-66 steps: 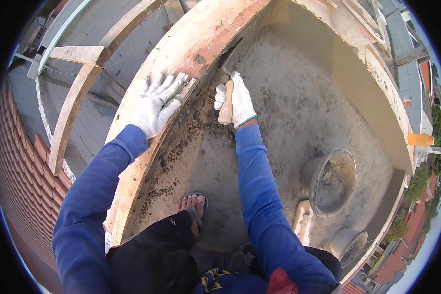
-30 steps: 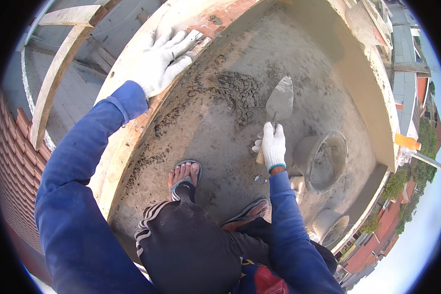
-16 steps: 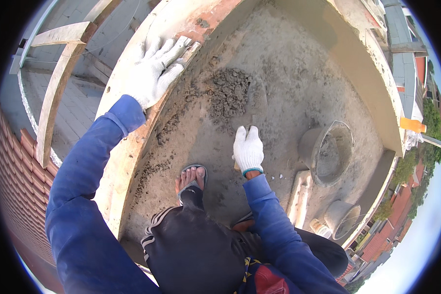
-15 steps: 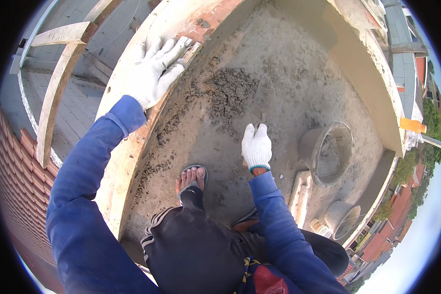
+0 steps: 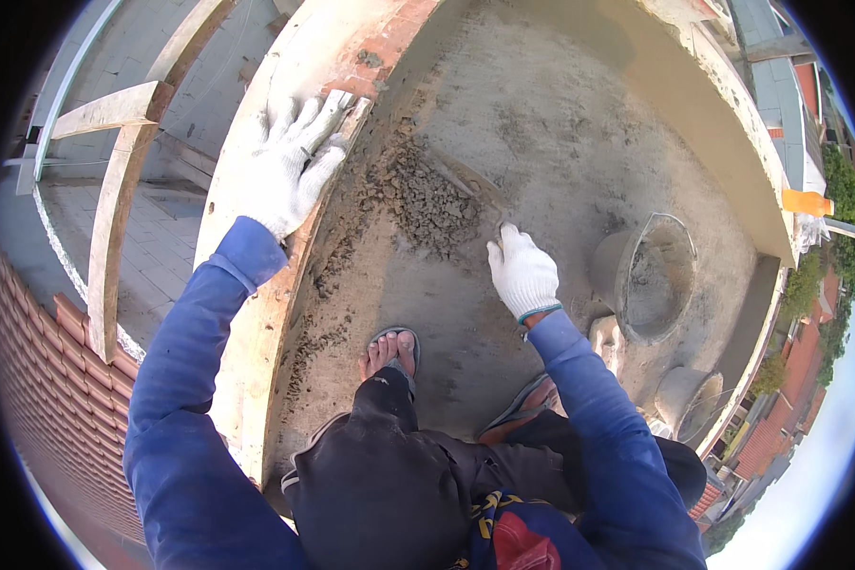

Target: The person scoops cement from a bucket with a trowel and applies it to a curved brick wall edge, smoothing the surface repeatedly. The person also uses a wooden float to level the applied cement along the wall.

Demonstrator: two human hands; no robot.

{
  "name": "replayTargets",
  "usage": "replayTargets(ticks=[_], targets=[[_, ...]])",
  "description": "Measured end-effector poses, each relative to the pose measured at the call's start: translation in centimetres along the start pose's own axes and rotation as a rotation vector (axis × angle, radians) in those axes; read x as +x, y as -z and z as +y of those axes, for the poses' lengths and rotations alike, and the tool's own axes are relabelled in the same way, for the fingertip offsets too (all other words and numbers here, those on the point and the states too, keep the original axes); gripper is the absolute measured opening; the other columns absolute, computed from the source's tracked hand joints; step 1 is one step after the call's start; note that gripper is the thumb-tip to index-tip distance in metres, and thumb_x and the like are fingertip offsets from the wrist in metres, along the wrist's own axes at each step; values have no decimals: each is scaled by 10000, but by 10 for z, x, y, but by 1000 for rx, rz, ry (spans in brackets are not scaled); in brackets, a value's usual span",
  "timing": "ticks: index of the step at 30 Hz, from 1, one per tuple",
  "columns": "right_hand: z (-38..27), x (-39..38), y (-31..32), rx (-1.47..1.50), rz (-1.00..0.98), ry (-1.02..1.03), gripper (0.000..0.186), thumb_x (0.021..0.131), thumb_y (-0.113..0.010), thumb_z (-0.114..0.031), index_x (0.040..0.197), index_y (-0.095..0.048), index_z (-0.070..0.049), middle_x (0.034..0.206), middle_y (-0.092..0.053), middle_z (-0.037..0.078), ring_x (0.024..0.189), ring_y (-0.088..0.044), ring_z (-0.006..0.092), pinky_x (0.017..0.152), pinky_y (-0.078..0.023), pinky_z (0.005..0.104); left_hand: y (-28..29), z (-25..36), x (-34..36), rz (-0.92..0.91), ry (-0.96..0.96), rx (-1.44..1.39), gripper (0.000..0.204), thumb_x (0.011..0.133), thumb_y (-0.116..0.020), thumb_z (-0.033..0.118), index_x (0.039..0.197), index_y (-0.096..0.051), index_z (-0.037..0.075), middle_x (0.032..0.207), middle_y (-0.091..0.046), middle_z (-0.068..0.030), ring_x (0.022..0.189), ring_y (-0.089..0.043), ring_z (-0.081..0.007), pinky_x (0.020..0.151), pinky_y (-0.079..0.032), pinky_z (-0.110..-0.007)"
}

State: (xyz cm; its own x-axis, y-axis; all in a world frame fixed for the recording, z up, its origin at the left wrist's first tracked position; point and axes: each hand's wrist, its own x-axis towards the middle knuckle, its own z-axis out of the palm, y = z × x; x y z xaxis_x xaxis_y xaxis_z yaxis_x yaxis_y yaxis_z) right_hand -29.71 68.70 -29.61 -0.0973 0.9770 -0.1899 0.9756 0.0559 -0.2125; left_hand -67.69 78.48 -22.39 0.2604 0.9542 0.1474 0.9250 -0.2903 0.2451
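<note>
My left hand (image 5: 290,171), in a white knit glove, lies spread on top of the low wall (image 5: 233,323). Its thumb side rests on a wooden board (image 5: 301,249) along the wall's inner edge. In my right hand (image 5: 524,274), also gloved, is the handle of a trowel (image 5: 472,180); the fingers are closed round it. The trowel's mortar-smeared blade is tilted at the right side of a heap of wet grey mortar (image 5: 426,204). Loose mortar crumbs trail from the heap down along the foot of the wall.
Right of my right hand stands a mortar-coated bucket (image 5: 644,275), with a smaller bucket (image 5: 686,397) nearer me. A pale piece (image 5: 606,344) lies beside the large bucket. An orange bottle (image 5: 807,203) sits at the right wall. Beyond the left wall are timber beams (image 5: 114,228) and roof tiles (image 5: 62,380).
My right hand has moved slightly up and right, and the trowel blade now shows against the heap's edge. My left hand stays on the wall. The whole view has shifted a little.
</note>
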Motion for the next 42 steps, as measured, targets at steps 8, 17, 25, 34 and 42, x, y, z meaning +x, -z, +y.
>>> replayTargets(ticks=[8,17,25,34,42], targets=[[18,-39,-10,1159,-399,-830,500,1146,-494,-483,1402,-545,-57,920,-601,103,631,-632,197,516,-621,400,26,-11,-1,-105,-34,-99,785,987,-741,520,1655,-529,167,1721,-469,-188,1662,-306,-395,1380,-141,-541],[-116,5,-48,1358,-472,-741,491,1153,-494,-501,1352,-528,-53,939,-598,120,644,-640,197,550,-637,407,93,56,-60,127,282,-366,666,915,-865,272,1508,-670,40,1520,-671,-235,1438,-640,-324,1225,-463,-455],[-144,34,-49,1398,-560,-623,453,1156,-497,-491,1306,-546,-67,909,-595,74,660,-620,177,572,-624,399,27,125,-146,-800,710,-1292,421,1071,-702,363,1262,-790,-1,1012,-822,-87,814,-771,-162,752,-610,-313],[-90,26,24,1376,-684,-457,407,1146,-528,-460,1185,-546,-55,865,-564,59,605,-609,173,514,-601,375,-121,137,-239,-1063,1263,-1507,545,1133,-577,511,1383,-658,33,1141,-804,-172,754,-777,-242,624,-606,-349],[38,-41,171,1063,-855,-304,637,1122,-593,-526,1434,-517,24,898,-633,65,632,-667,141,542,-602,336,-106,158,-226,-904,1367,-1451,414,1140,-567,485,1281,-644,103,1022,-773,-177,728,-738,-294,643,-603,-427]])
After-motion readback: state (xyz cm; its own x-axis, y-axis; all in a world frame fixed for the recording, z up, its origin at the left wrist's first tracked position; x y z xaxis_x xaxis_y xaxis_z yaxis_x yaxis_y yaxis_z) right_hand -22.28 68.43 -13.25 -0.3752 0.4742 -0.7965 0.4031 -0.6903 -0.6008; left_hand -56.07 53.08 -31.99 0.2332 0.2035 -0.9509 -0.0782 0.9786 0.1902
